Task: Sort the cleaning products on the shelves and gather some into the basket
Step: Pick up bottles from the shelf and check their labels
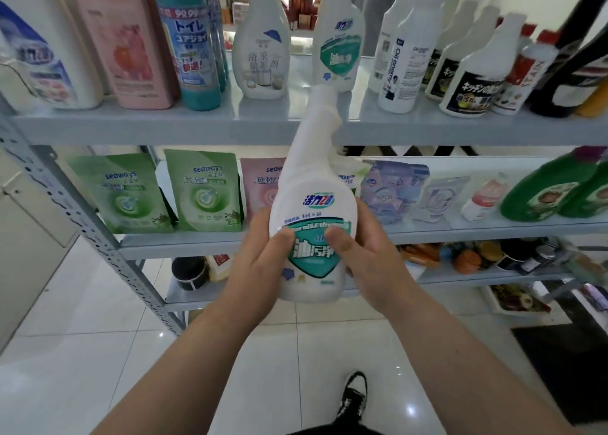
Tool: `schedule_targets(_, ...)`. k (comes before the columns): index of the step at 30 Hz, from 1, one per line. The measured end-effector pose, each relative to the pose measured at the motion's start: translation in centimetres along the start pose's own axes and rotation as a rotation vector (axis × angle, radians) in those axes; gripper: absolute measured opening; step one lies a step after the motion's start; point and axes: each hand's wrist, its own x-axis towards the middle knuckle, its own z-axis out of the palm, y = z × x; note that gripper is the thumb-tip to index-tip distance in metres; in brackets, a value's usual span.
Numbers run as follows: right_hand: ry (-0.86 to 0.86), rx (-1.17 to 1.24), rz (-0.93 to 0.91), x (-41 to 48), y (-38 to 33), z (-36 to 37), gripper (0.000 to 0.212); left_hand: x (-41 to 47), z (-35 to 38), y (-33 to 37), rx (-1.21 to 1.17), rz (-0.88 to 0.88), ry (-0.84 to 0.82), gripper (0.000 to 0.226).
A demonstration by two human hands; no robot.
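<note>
A white bottle with a teal label (312,204) is held upright in front of the shelves, its neck reaching up to the top shelf's edge. My left hand (263,260) grips its left side with the thumb on the label. My right hand (368,253) grips the right side, thumb also on the label. A matching white bottle with a teal label (339,43) stands on the top shelf (164,128) behind it. No basket is in view.
The top shelf carries several bottles: white, pink (131,46), teal (194,46) and black-labelled ones (473,82). The middle shelf holds green refill pouches (204,191) and green jugs (552,191). The grey upright post (82,217) stands at left. My shoe (353,398) is on the white tiled floor.
</note>
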Motion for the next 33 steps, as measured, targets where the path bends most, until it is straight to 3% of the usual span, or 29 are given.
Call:
schedule_targets(7, 0.159, 0.085, -0.14, 5.3, -4.6, -5.1, 0.067, 9.1, 4.4, 3.7, 0.069, 0.06, -0.046, 0.038)
schedule_targets(10, 0.211, 0.072, -0.222, 7.9, -6.6, -7.6, 0.067, 13.7, 5.4, 5.6, 0.105, 0.145, 0.031, 0.04)
schedule_targets(13, 0.216, 0.06, -0.288, 10.5, -8.2, -9.7, 0.053, 18.4, 5.6, 7.1, 0.144, 0.249, 0.114, 0.058)
schedule_targets(16, 0.211, 0.053, -0.322, 12.9, -9.0, -11.2, 0.056, 24.3, 6.1, 7.7, 0.268, 0.227, 0.226, 0.056)
schedule_targets(21, 0.169, 0.056, -0.342, 15.9, -9.2, -13.3, 0.06, 32.4, 8.1, 8.3, 0.465, 0.117, 0.286, 0.105)
schedule_targets(23, 0.149, 0.046, -0.352, 16.7, -8.9, -14.0, 0.058, 34.3, 8.8, 8.2, 0.451, 0.08, 0.272, 0.113)
schedule_targets(28, 0.151, 0.04, -0.345, 17.7, -8.5, -15.0, 0.06, 36.7, 8.7, 6.8, 0.519, 0.023, 0.353, 0.07)
schedule_targets(33, 0.168, 0.062, -0.354, 18.1, -8.3, -14.9, 0.058, 34.4, 8.1, 6.1, 0.473, 0.091, 0.35, 0.052)
